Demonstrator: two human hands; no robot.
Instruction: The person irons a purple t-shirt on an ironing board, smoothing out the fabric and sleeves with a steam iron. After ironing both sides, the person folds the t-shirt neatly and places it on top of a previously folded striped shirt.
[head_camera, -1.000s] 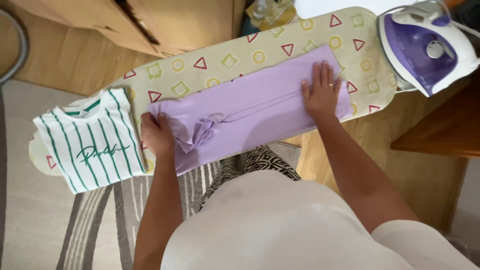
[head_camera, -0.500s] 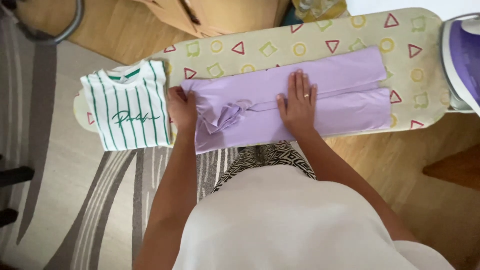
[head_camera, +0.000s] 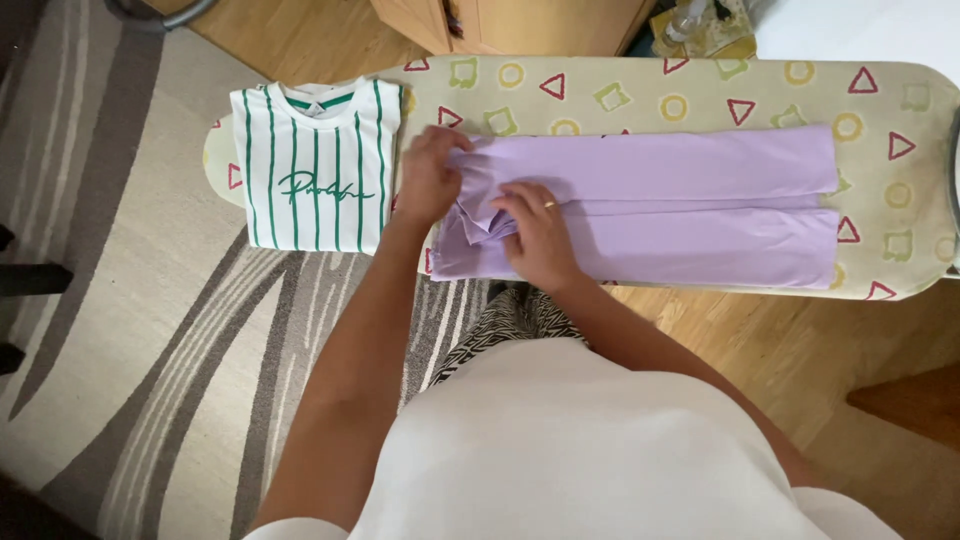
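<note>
A lilac garment (head_camera: 690, 205) lies folded lengthwise along the ironing board (head_camera: 760, 95), whose cover is pale with coloured shapes. My left hand (head_camera: 430, 175) pinches the bunched fabric at the garment's left end. My right hand (head_camera: 538, 232), with a ring on one finger, lies just beside it on the same crumpled end, fingers curled into the folds. A folded white shirt with green stripes (head_camera: 315, 165) rests on the narrow left tip of the board, right beside my left hand.
Under the board lies a grey and cream striped rug (head_camera: 150, 350) on a wooden floor (head_camera: 850, 340). A wooden cabinet (head_camera: 520, 22) stands behind the board. A yellowish tray with small items (head_camera: 705, 25) sits at the top edge.
My right hand slid left along the lilac garment from its right end to the bunched left end. My left hand shifted onto the folds. The view swung left, and the iron left the frame.
</note>
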